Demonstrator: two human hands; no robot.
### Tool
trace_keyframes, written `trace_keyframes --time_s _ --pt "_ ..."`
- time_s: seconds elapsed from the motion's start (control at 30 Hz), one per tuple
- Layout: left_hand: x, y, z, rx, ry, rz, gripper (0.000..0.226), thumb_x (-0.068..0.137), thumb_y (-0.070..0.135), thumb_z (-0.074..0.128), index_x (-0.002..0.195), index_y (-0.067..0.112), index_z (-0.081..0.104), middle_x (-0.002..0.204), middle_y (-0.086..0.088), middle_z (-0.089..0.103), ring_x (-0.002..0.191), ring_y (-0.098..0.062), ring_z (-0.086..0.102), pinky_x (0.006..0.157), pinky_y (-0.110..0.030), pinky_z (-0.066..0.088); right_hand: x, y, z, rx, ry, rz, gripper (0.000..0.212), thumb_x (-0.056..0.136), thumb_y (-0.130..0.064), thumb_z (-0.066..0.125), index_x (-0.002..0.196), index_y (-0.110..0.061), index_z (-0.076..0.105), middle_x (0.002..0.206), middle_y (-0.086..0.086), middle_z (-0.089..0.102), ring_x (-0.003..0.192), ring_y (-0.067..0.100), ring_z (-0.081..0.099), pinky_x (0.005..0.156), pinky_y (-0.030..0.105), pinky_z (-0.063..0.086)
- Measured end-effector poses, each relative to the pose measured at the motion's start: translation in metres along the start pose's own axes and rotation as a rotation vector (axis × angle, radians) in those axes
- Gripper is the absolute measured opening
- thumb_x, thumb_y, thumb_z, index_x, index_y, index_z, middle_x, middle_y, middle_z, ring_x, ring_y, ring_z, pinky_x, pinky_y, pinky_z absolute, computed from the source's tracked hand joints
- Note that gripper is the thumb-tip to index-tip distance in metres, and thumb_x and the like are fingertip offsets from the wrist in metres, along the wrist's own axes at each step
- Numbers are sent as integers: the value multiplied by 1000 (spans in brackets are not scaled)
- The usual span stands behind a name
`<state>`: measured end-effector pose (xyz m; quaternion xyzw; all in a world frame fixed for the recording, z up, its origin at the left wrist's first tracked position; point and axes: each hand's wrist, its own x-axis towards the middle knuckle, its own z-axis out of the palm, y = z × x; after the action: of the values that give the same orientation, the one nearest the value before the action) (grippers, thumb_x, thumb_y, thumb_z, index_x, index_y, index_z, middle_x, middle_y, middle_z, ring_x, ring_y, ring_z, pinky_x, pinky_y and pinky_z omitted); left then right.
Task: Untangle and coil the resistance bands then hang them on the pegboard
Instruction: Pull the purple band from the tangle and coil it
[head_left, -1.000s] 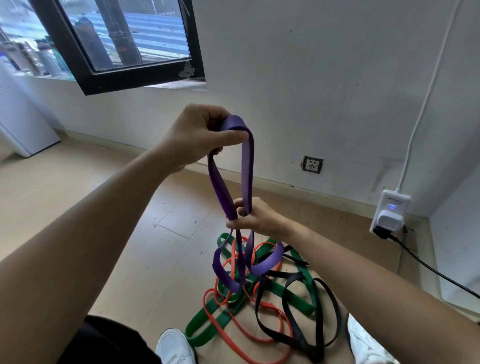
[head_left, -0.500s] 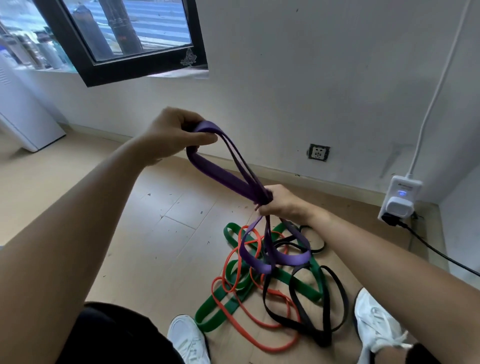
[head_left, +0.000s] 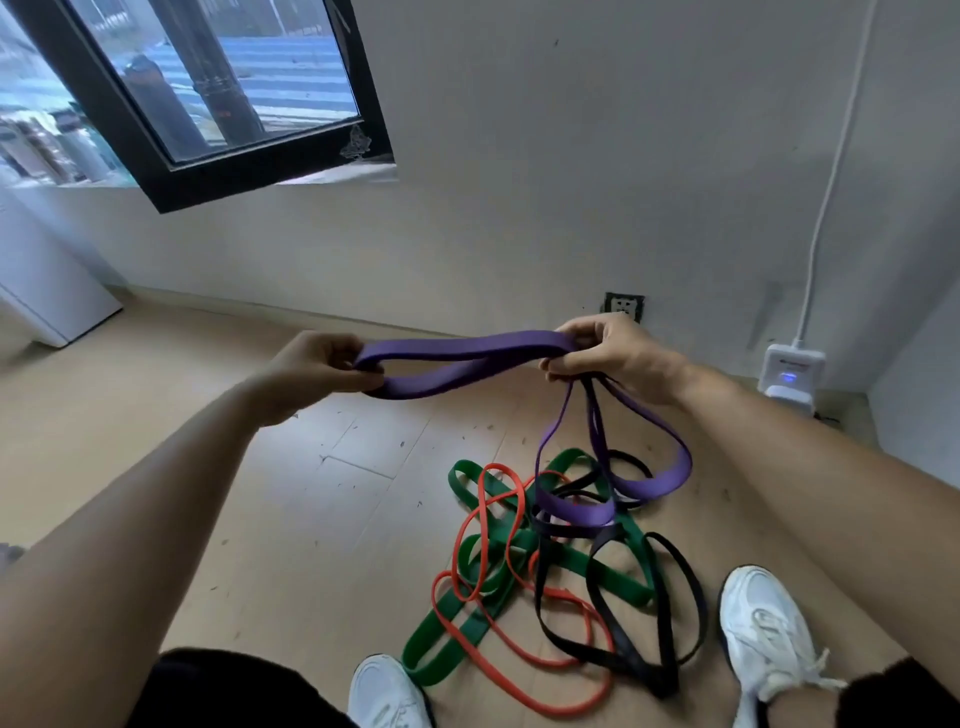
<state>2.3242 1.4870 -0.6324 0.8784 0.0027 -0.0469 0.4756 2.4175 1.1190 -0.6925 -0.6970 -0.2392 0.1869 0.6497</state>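
Purple band (head_left: 467, 358) held as a flat doubled loop: left grip (head_left: 311, 371) curled round one bend, right grip (head_left: 613, 358) clenched on the other, probably to fix the coil's length. Slack hanging from right grip in two loops, over the others on the floor (head_left: 234, 493). Counted: one purple, one green band (head_left: 447, 642), one orange band (head_left: 519, 693); black band (head_left: 628, 657) one or two, too tangled to tell.

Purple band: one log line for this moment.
step: coiling | purple band: span held level between hands, loops hanging over tangled pile | left hand: grips end | right hand: grips gathered strands
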Motion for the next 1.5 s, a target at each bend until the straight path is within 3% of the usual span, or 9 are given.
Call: trace_keyframes --time_s 0.13,0.27,0.4,0.73,0.97,1.07,1.23,1.33,1.5 --pt "1 -3 35 118 -126 -36 14 82 -1 79 91 8 74 89 -8 75 84 -15 70 78 -23 52 0 -37 -5 -6 39 -89 24 80 1 79 99 -13 77 87 6 73 82 21 67 83 38 57" --pt "5 1 66 120 -213 -55 26 81 5 82 104 13 74 100 -5 77 93 -18 74 85 -28 58 -1 -66 -4 -65 20 -118 32 78 6 79 109 -1 74 94 14 74 84 22 68 81 30 58" --pt "9 25 92 64 -272 -19 33 82 9 82 113 11 72 106 -6 77 98 -21 74 85 -27 60 2 -86 1 -134 13 -138 38 75 8 81 108 -8 74 100 13 77 90 21 73 87 31 58" --pt "4 87 146 -265 22 294 69 72 17 91 132 23 58 122 1 70 114 -12 67 91 -29 58 -9 -117 13 -203 7 -217 39 76 3 83 113 -2 71 99 6 76 90 9 72 82 21 55" --pt "4 103 172 -285 251 353 76 65 18 95 130 14 56 112 -1 72 102 -12 71 85 -35 62 -15 -118 32 72 67 -250 36 81 6 76 114 -7 69 103 13 71 91 22 70 85 31 59" --pt "2 107 175 -317 272 383 69 67 15 94 127 15 58 106 -2 73 97 -16 73 80 -35 63 -16 -116 35 236 41 -214 34 83 7 73 114 -8 69 102 14 68 90 28 69 84 39 60" --pt "-2 109 180 -323 261 361 53 71 6 88 117 10 62 98 -4 75 90 -16 74 77 -30 61 -19 -117 39 311 22 -198 34 84 13 67 112 -5 67 94 11 67 83 23 66 81 32 59" --pt "-3 104 171 -298 185 369 47 76 -1 81 117 5 60 96 -12 74 87 -23 74 76 -35 62 -21 -123 27 243 -7 -198 36 81 16 68 113 -1 66 96 15 68 86 27 67 85 33 59" --pt "-4 96 157 -143 183 379 58 69 4 80 119 19 54 92 -10 65 81 -28 66 73 -48 59 -22 -124 -5 -5 -38 -182 39 79 10 75 114 -3 68 95 11 74 88 21 71 81 28 56"
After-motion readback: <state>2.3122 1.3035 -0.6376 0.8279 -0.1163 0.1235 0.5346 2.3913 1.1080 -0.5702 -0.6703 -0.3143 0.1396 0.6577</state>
